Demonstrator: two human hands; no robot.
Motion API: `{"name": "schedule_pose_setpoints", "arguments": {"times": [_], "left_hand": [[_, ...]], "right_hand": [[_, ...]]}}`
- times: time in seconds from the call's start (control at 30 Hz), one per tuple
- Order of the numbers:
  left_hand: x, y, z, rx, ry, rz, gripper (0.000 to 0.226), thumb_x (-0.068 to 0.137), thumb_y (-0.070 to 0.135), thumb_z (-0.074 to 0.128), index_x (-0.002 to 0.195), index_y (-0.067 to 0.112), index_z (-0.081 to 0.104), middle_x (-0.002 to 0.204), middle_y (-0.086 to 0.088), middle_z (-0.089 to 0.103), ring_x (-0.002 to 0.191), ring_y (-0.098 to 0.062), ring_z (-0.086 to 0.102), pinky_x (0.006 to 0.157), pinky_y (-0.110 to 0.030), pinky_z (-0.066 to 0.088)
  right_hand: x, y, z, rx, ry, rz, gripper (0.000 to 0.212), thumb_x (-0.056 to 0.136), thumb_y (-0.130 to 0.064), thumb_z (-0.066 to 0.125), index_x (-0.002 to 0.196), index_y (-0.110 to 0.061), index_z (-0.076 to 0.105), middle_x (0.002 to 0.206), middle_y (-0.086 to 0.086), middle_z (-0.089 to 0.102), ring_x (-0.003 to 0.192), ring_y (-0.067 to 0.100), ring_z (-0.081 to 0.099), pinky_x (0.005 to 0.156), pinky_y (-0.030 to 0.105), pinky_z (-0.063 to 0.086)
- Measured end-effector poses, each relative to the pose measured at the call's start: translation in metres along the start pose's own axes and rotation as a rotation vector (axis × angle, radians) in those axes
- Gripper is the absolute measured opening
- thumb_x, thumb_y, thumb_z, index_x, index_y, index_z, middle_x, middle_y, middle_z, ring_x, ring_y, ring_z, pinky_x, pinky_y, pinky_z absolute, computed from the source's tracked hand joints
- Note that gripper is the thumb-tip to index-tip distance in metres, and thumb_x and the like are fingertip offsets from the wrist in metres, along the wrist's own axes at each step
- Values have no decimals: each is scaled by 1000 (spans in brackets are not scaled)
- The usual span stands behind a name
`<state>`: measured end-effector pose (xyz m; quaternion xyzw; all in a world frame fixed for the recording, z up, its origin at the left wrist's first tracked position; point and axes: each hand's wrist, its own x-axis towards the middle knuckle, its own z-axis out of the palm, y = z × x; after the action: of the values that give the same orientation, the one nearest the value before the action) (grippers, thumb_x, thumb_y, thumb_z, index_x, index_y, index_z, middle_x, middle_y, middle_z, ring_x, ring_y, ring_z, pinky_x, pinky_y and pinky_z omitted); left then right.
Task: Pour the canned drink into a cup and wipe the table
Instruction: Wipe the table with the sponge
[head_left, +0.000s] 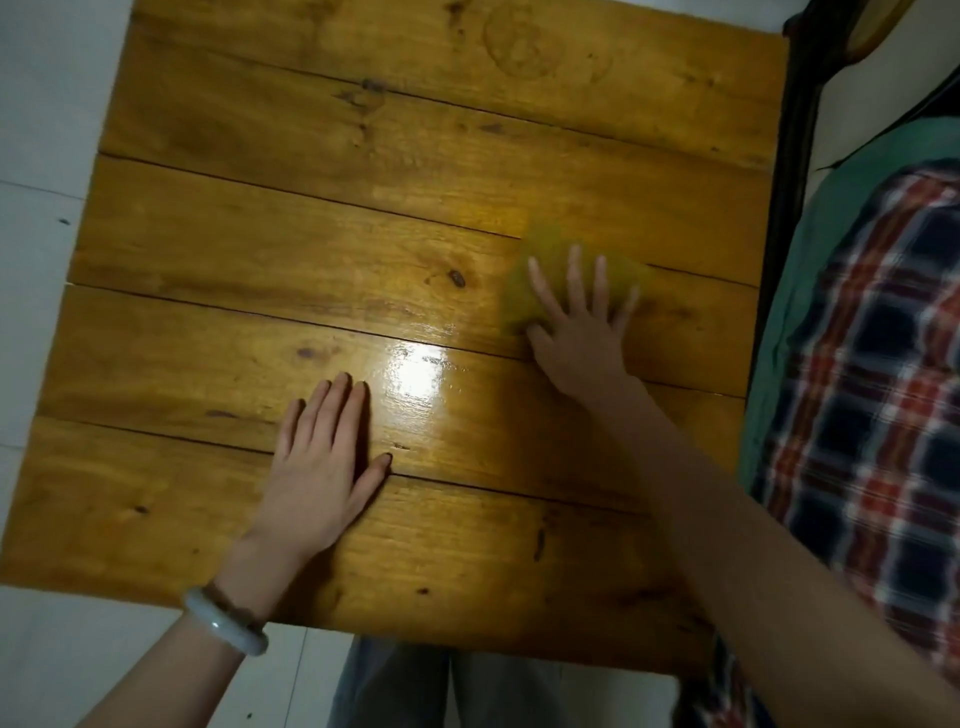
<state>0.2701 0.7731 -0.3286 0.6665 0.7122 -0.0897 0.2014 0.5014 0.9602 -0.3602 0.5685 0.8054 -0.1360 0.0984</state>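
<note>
A wooden plank table (322, 249) fills the view. My right hand (582, 322) lies flat with spread fingers on a yellow-green cloth (550, 254), pressing it to the table right of centre; the cloth is blurred. My left hand (322, 467) rests flat on the table near its front edge, fingers straight and together, holding nothing. A pale bangle sits on my left wrist. No can or cup is in view.
A glossy patch (421, 369) reflects light between my two hands. A bed with a plaid blanket (872, 415) and green sheet stands close along the table's right side. Pale floor tiles (41, 156) lie to the left and in front.
</note>
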Motion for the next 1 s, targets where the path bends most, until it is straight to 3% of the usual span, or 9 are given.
{"name": "schedule_pose_setpoints", "arguments": {"times": [0.1, 0.27, 0.4, 0.53, 0.6, 0.73, 0.87, 1.0], "left_hand": [[-4, -5, 2, -19, 8, -22, 76, 90, 56, 26, 148, 7, 18, 154, -15, 21, 142, -28, 18, 116, -44, 8], [-5, -16, 2, -26, -2, -91, 78, 88, 60, 25, 148, 10, 20, 153, -15, 24, 140, -31, 21, 114, -47, 13], [-7, -21, 3, -58, -11, -72, 78, 87, 60, 27, 148, 13, 19, 154, -13, 22, 141, -31, 19, 114, -49, 13], [-7, -24, 2, -58, -13, -66, 77, 86, 59, 27, 149, 16, 17, 155, -11, 19, 142, -28, 16, 114, -45, 10], [-6, -24, 2, -72, -11, -60, 77, 86, 59, 28, 149, 14, 18, 155, -13, 21, 142, -29, 17, 114, -46, 10], [-6, -25, 4, -60, -6, -45, 77, 86, 58, 29, 148, 13, 19, 154, -14, 22, 142, -29, 17, 115, -45, 10], [-6, -25, 0, -55, 10, -33, 72, 88, 52, 30, 147, 12, 23, 152, -15, 26, 141, -29, 18, 115, -44, 10], [-6, -29, -4, -51, 44, -43, 66, 89, 43, 28, 146, 9, 25, 151, -15, 28, 141, -29, 19, 114, -40, 6]], "right_hand": [[26, -52, -4, 9, -12, -83, 65, 90, -55, 30, 147, -40, 3, 158, 8, -5, 143, 36, -7, 105, 67, -7], [-3, -105, 10, -43, -52, -376, 64, 92, -55, 31, 148, -38, 3, 158, 7, -7, 143, 35, -10, 106, 66, -11], [-65, -80, 30, -70, -54, -602, 68, 82, -53, 30, 146, -35, 22, 156, 8, 16, 143, 36, 10, 107, 67, 0], [-126, -13, 42, -157, -78, -681, 79, 71, -49, 33, 147, -38, 17, 157, 4, 11, 142, 32, 9, 107, 65, 5], [-136, 25, 38, -216, -85, -622, 86, 67, -48, 34, 147, -40, 7, 157, -2, 4, 142, 29, 6, 108, 63, 4], [-94, 57, 22, -123, -74, -352, 80, 73, -44, 35, 147, -41, 4, 157, 6, 14, 143, 31, 4, 108, 65, 4], [-13, 12, 3, -44, -35, -131, 67, 83, -52, 18, 147, -37, 4, 158, 8, 1, 143, 36, -3, 106, 70, 0], [46, -67, -10, 0, -19, -58, 65, 91, -54, 31, 147, -39, 2, 158, 8, -6, 143, 36, -8, 105, 68, -7]]}}
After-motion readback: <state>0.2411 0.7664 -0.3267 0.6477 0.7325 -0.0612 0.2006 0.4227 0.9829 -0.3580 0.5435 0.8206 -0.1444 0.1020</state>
